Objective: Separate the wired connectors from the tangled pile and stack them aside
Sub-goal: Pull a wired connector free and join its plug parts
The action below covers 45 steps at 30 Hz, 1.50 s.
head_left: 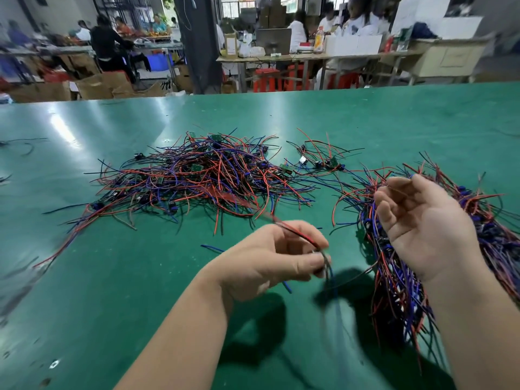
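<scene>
A tangled pile (197, 175) of red, blue and black wired connectors with small green boards lies in the middle of the green table (84, 277). A sorted stack (399, 294) of the same connectors lies at the right. My left hand (270, 260) is lifted above the table and pinches one wired connector (298, 235), whose red and blue wires are blurred and trail back toward the pile. My right hand (422, 220) hovers palm-up over the sorted stack, fingers loosely curled, holding nothing that I can make out.
A few loose connectors (315, 161) lie between pile and stack. Stray wires (22, 144) lie at the far left of the table. Beyond the far edge stand workbenches, cardboard boxes, red stools and several people.
</scene>
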Motion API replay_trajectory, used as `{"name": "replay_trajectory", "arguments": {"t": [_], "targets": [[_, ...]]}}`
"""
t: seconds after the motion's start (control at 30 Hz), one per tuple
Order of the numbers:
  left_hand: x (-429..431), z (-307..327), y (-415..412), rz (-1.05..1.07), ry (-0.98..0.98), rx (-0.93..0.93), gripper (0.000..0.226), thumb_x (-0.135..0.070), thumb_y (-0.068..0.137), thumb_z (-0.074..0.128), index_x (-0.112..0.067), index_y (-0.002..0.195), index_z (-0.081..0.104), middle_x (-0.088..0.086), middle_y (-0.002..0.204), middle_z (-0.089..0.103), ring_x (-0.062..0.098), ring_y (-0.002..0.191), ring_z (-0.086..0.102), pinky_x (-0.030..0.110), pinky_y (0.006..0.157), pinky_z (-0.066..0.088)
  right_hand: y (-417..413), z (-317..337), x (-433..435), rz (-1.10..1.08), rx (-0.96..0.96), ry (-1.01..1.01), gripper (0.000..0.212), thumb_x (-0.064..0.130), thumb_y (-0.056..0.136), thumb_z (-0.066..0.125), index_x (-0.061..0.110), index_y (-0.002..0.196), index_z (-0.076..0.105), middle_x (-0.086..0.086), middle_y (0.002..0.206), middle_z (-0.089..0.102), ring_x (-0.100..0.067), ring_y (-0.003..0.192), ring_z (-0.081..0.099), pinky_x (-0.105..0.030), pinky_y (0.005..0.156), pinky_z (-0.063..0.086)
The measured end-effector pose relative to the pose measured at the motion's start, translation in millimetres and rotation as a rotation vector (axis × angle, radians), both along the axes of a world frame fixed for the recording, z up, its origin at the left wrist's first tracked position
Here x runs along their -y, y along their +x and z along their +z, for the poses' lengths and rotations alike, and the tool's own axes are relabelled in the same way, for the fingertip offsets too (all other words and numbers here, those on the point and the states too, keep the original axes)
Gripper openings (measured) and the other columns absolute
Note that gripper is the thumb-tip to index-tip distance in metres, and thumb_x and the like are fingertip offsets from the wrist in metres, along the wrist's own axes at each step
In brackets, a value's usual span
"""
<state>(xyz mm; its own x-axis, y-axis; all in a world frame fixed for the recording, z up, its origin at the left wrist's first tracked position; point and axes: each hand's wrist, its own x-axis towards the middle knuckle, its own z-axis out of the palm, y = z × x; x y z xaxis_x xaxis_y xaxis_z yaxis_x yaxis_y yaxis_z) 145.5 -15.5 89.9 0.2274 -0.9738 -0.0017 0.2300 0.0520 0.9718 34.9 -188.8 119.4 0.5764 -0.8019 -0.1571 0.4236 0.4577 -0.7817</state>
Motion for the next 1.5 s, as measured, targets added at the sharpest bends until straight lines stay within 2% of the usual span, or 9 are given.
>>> {"name": "replay_trajectory", "arguments": {"t": [0.1,0.17,0.33,0.57,0.7,0.83,0.97,1.2,1.5], "targets": [[5,1,2,0.182,-0.193,-0.332,0.033,-0.004,0.051,0.089,-0.023,0.07,0.071,0.005,0.074,0.066,0.008,0.055,0.06,0.018,0.06,0.053,5,-4,-9,0.208,-0.132,-0.118,0.006,0.007,0.084,0.059,0.003,0.082,0.062,-0.005,0.06,0.063,-0.008,0.051,0.061,-0.013,0.048,0.049],[9,2,2,0.335,-0.263,-0.39,0.029,-0.019,0.044,0.09,-0.021,0.065,0.07,0.004,0.071,0.068,0.007,0.053,0.062,0.017,0.058,0.054,8,-10,-23,0.398,-0.204,-0.257,0.021,0.004,0.066,0.066,0.001,0.087,0.068,-0.009,0.066,0.066,-0.012,0.053,0.062,-0.015,0.052,0.051],[20,-4,-4,0.677,-0.258,0.021,0.028,-0.018,0.052,0.079,-0.011,0.073,0.061,-0.001,0.066,0.064,0.013,0.062,0.059,0.019,0.063,0.051,16,-17,-43,0.474,-0.091,-0.299,0.016,0.013,0.057,0.071,0.009,0.072,0.076,-0.008,0.069,0.071,-0.011,0.056,0.064,-0.016,0.055,0.051],[18,-5,-8,0.429,-0.249,0.215,0.038,0.016,0.071,0.06,-0.011,0.095,0.071,0.001,0.087,0.075,0.011,0.083,0.071,0.019,0.075,0.053,18,-13,-37,0.285,-0.034,-0.205,0.01,0.013,0.063,0.065,0.012,0.063,0.075,-0.001,0.059,0.065,-0.006,0.049,0.056,-0.012,0.048,0.045],[13,-1,0,0.335,-0.147,-0.044,0.066,0.022,0.071,0.029,-0.018,0.089,0.078,0.008,0.084,0.075,0.021,0.079,0.073,0.023,0.066,0.055,14,-12,-32,0.327,-0.087,-0.241,0.008,0.018,0.061,0.067,0.016,0.061,0.075,0.001,0.056,0.062,-0.005,0.046,0.053,-0.013,0.048,0.044],[12,1,-1,0.332,-0.028,0.011,0.006,-0.015,0.077,0.072,-0.011,0.081,0.075,0.008,0.074,0.072,0.02,0.065,0.071,0.027,0.057,0.055,12,-18,-35,0.453,-0.176,-0.368,0.006,0.018,0.061,0.069,0.013,0.061,0.074,-0.003,0.059,0.063,-0.01,0.051,0.053,-0.015,0.05,0.044],[11,-4,-3,0.296,0.105,0.18,0.012,-0.011,0.073,0.076,-0.005,0.08,0.068,0.007,0.069,0.071,0.012,0.06,0.068,0.021,0.055,0.053,12,-21,-33,0.327,-0.3,-0.62,0.008,0.016,0.069,0.072,0.009,0.063,0.071,-0.003,0.053,0.06,-0.01,0.048,0.05,-0.017,0.049,0.042],[0,-3,-4,-0.138,0.36,0.274,0.016,-0.011,0.081,0.075,-0.021,0.069,0.069,0.003,0.075,0.072,0.007,0.062,0.066,0.016,0.055,0.05,3,-6,-15,-0.059,-0.108,-0.428,0.012,0.016,0.071,0.072,0.018,0.059,0.074,0.005,0.051,0.062,-0.003,0.047,0.054,-0.013,0.05,0.045],[-4,-1,10,0.064,0.258,0.247,0.011,-0.025,0.072,0.077,-0.016,0.073,0.07,0.007,0.08,0.074,0.01,0.065,0.068,0.021,0.06,0.055,6,-8,-16,-0.209,0.048,-0.366,0.012,0.008,0.092,0.059,0.015,0.086,0.067,0.001,0.075,0.062,-0.008,0.058,0.059,-0.019,0.061,0.048]]}}
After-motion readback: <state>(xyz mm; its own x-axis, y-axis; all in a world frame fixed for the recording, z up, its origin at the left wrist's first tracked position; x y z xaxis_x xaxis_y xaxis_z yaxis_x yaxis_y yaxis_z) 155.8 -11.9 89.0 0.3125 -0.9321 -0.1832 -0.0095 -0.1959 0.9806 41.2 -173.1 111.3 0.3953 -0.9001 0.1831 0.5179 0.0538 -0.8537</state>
